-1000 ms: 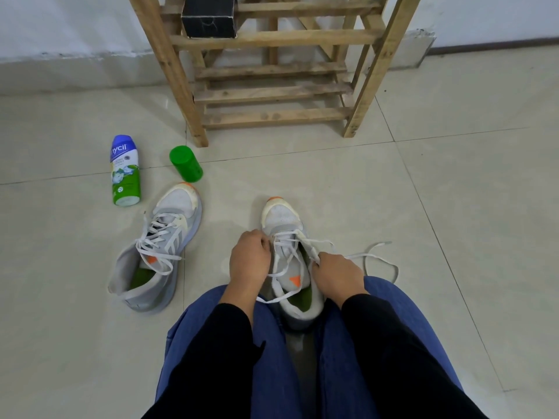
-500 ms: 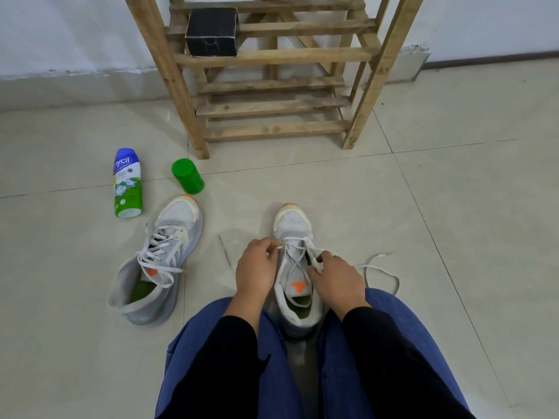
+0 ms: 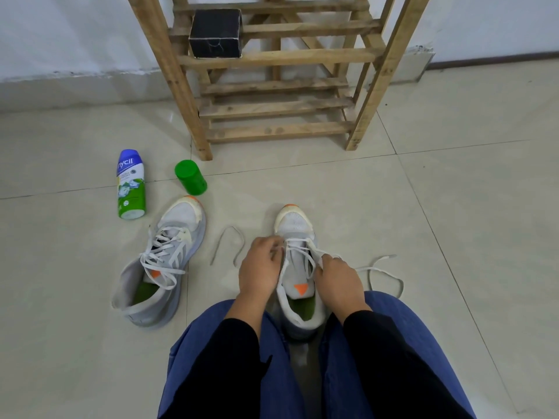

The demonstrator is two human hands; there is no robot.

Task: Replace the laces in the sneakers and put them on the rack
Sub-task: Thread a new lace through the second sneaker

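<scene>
Two sneakers sit on the floor in front of the rack, neither on it yet. Near sneaker stands between the knees, toe toward the rack. Other sneaker lies to the left, loosely laced, tongue open.

Step in hand, I'd say: threading the lace thru the near sneaker's eyelets, approx. halfway up. Left hand has fingers curled at the left eyelet row, pinching the lace there. Right hand pinches a strand on the right side. Loose ends trail on the floor, one each side.

Next move prob. calls for evening out the slack, then feeding an end thru the next eyelet w/o twisting it.

Bottle & green cap are near the other sneaker's toe; black box sits on the rack.
</scene>
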